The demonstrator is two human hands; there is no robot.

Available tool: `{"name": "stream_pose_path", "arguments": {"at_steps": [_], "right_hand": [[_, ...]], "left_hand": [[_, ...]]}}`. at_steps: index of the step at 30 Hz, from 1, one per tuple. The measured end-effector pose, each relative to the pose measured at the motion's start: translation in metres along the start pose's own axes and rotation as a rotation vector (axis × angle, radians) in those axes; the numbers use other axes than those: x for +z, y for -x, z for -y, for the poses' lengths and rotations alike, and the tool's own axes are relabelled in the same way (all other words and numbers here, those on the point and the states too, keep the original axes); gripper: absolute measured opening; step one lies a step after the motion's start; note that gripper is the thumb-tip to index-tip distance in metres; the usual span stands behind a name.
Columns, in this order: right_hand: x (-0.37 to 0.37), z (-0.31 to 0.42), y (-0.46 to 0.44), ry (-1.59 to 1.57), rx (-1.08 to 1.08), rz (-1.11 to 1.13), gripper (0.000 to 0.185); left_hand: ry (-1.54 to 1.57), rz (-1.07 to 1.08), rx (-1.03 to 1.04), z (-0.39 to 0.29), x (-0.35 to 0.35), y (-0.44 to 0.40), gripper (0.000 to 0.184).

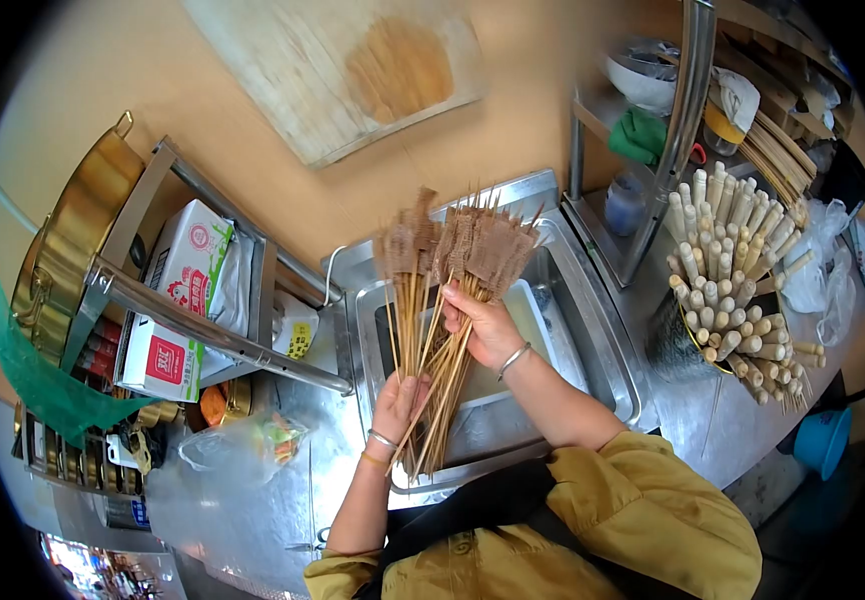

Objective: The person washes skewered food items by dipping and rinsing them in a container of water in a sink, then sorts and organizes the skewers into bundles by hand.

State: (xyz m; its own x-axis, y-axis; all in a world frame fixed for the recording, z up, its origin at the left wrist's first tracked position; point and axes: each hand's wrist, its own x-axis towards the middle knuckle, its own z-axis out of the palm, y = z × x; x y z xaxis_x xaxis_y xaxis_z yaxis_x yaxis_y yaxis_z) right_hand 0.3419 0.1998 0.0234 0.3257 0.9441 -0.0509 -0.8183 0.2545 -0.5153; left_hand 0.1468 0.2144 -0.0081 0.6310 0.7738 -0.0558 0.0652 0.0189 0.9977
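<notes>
Over the steel sink (633,385), both hands hold bunches of bamboo skewers threaded with flat, brown, rough-textured food pieces. My left hand (400,405) is closed around the lower sticks of the left bunch (411,335). Higher up, my right hand (485,328) grips the right bunch (493,250) just below its food pieces. The sticks of the two bunches cross below my right hand, and the food ends point away from me. Beneath them, a white tray (543,330) sits in the sink, partly hidden by the skewers and my right arm.
On the right stands a dark container (678,345) packed with thick-handled sticks. A metal rack (223,320) at the left holds printed cartons (193,255) and brass-coloured pans (78,235). A plastic bag (243,445) lies on the steel counter. A wooden board (293,70) leans against the wall.
</notes>
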Motion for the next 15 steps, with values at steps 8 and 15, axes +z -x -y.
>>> {"name": "stream_pose_path", "arguments": {"at_steps": [8, 15], "right_hand": [[-0.001, -0.002, 0.003, -0.033, 0.052, -0.071, 0.015], [-0.002, -0.021, -0.003, 0.024, -0.078, -0.144, 0.013]], "left_hand": [[0.037, -0.165, -0.039, -0.010, 0.000, -0.002, 0.017], [0.087, -0.142, -0.039, 0.003, 0.005, -0.003, 0.021]]}}
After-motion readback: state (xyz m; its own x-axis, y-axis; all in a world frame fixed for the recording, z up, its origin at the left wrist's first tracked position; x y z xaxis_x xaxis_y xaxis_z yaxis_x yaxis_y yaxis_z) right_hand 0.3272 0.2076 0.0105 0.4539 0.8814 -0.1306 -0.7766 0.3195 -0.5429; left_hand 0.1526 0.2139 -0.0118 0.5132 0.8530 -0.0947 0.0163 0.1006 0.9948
